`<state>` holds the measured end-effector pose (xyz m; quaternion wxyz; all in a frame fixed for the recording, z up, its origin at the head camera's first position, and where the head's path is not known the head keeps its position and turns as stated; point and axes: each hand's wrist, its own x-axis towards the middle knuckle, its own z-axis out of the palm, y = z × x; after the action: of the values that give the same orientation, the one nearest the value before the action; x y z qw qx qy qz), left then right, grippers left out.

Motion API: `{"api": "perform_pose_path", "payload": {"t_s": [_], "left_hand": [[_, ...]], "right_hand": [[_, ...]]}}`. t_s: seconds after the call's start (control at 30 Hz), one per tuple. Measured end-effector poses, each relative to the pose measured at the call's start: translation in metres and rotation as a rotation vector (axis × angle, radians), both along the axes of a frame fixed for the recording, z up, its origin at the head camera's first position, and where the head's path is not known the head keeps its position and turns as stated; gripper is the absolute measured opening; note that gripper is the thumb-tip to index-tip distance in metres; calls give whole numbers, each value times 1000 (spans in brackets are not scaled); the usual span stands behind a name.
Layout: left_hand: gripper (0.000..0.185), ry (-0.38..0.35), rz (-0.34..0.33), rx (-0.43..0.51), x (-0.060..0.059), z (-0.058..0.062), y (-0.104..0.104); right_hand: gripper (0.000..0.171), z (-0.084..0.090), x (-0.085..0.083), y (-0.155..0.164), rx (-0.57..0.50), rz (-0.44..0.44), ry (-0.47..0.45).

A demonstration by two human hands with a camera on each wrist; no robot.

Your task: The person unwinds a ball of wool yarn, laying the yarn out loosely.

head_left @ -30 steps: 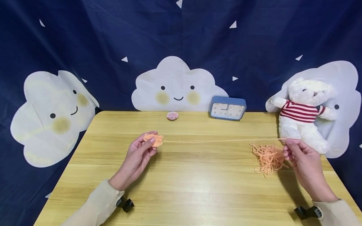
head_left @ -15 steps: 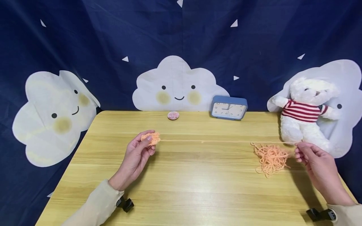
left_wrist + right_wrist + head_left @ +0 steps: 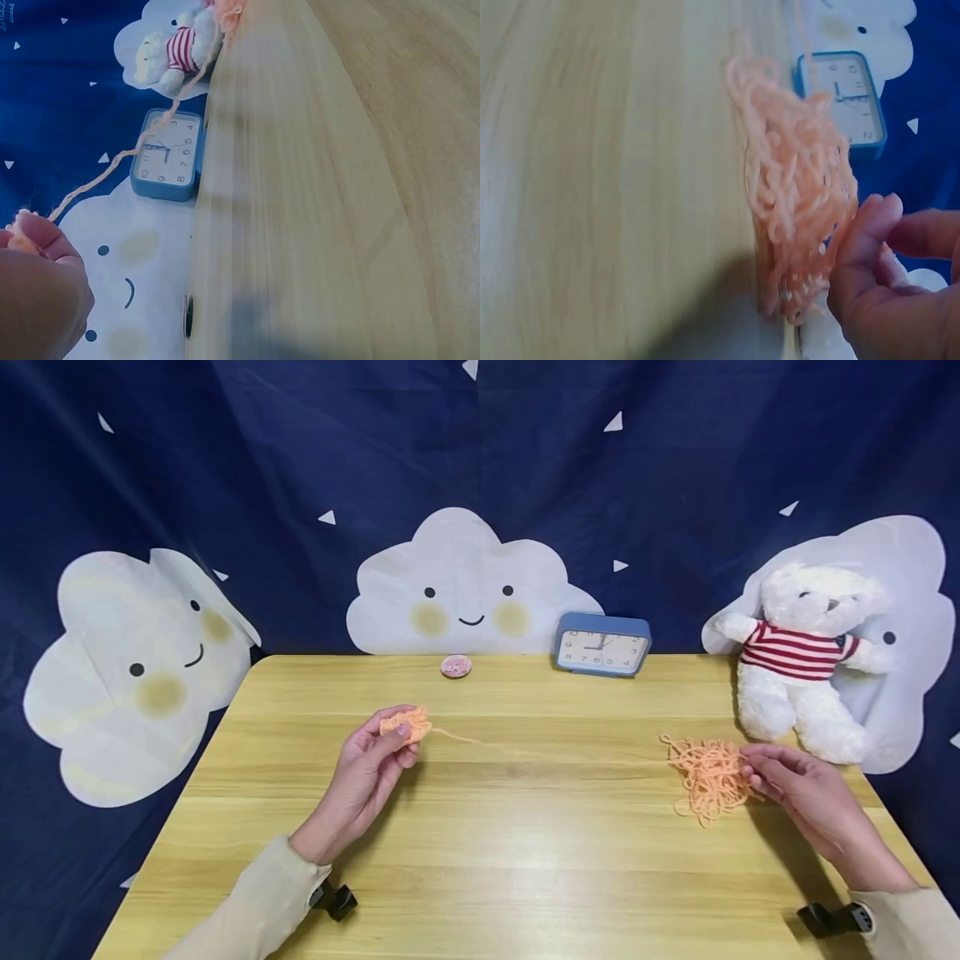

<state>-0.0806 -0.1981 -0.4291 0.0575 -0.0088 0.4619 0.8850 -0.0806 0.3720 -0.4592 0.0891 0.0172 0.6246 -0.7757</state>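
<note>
My left hand (image 3: 367, 777) pinches a small orange yarn piece (image 3: 405, 727) between thumb and fingers; whether it is knitted or wound cannot be made out. From it a thin strand of yarn (image 3: 480, 742) runs slackly rightward to a loose, tangled yarn pile (image 3: 708, 781) on the table. At that pile's right edge, my right hand (image 3: 813, 806) has thumb and fingertips pinched together on yarn. In the right wrist view, the right hand's fingertips (image 3: 881, 214) meet beside the curly loops (image 3: 787, 165). The left wrist view shows the strand (image 3: 112, 165) leaving the left hand (image 3: 45, 292).
A blue clock (image 3: 602, 644) and a small round pink item (image 3: 456, 666) stand at the back edge of the wooden table (image 3: 525, 868). A white teddy bear (image 3: 802, 668) in a striped shirt sits back right. Behind hangs a dark blue cloud-print cloth (image 3: 300, 443).
The right hand first moved right, drawing the strand taut, then came back left and lower to the pile's edge. The strand now sags. My left hand barely moved, still holding the yarn piece.
</note>
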Motion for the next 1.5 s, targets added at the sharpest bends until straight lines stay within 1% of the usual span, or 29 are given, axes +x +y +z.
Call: {"api": "perform_pose_path", "payload": {"t_s": [0.07, 0.13, 0.2, 0.27, 0.33, 0.4, 0.43, 0.5, 0.63, 0.8, 0.97, 1.07, 1.2, 1.27, 1.37, 1.5], "left_hand": [[28, 8, -15, -2, 0, 0, 0], [30, 17, -27, -8, 1, 0, 1], [30, 22, -36, -13, 0, 0, 1], [31, 25, -41, -17, 0, 0, 2], [31, 24, -42, -20, 1, 0, 2], [31, 21, -39, -26, 1, 2, 3], [32, 21, -38, -31, 1, 2, 3], [33, 21, -33, -42, 1, 3, 4], [34, 20, -25, -53, 2, 5, 6], [35, 16, -25, -56, 1, 6, 8], [36, 18, -44, -78, 1, 7, 10], [34, 16, -40, -85, 1, 7, 10], [33, 16, -46, -81, 1, 7, 12], [32, 14, -52, -79, 1, 7, 14], [31, 9, -53, -83, 1, 8, 15], [33, 8, -57, -110, 1, 8, 16]], "right_hand": [[34, 1, 1, -3, -33, -20, 5], [34, 3, 2, -7, -53, -61, 11], [32, 6, 4, -13, -49, -125, 28], [30, 9, 5, -22, -40, -206, 41], [27, 12, 5, -32, -50, -274, 58], [24, 15, 3, -42, -64, -312, 78], [23, 17, 2, -47, -83, -310, 86], [22, 19, 1, -57, -112, -260, 100], [21, 20, -3, -78, -112, -102, 80], [23, 20, -7, -110, 11, 71, 41], [42, 22, -9, -143, 170, 220, 47], [50, 22, -11, -164, 207, 311, 43], [55, 19, -16, -192, 154, 442, 25], [56, 18, -18, -205, 119, 489, 15], [58, 16, -21, -222, 80, 525, -1], [54, 12, -24, -235, 59, 532, -30]]}}
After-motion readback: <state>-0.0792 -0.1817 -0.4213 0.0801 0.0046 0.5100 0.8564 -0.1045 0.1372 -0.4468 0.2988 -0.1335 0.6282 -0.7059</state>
